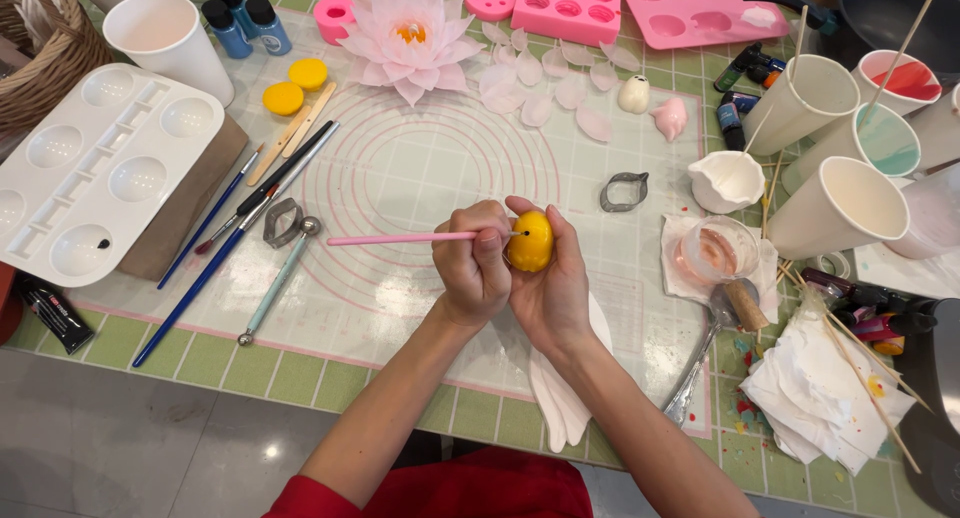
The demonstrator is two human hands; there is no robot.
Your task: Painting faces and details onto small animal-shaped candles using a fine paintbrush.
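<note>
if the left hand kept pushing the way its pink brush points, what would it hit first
The brush tip already sits at the yellow egg-shaped piece held in the right hand, so the left hand would likely press into that piece first.

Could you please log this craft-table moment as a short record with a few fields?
Setting: green grid mat on a crowded craft table
Left hand: grips a pink brush, its tip on the egg shape
Right hand: cups a yellow egg shape
Under the hands: white folded cloth
Left of the hands: white palette, blue brushes, ball tool
Behind: pink lotus flower, pink moulds
Right of the hands: white paper cups, crumpled tissues
</note>
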